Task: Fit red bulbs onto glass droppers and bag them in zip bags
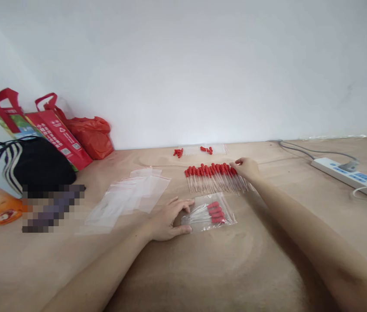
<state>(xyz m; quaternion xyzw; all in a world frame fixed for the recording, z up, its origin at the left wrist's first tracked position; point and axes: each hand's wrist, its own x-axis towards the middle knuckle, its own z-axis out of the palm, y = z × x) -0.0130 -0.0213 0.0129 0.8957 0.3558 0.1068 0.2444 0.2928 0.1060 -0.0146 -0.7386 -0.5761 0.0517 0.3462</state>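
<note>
Touching a glossy transparent bag (229, 213), fingers (183, 203) curved

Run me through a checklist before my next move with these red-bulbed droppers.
1. Left hand at the zip bag: ok, by its left edge.
2. Droppers inside lying the same way: ok, bulbs rightward.
3. Right hand gripping a dropper: cannot tell; it's at the right end of the dropper row.
4. Small red pieces gathered together: not ok, two clusters near the wall.
5. Power strip apart from droppers: ok.
</note>
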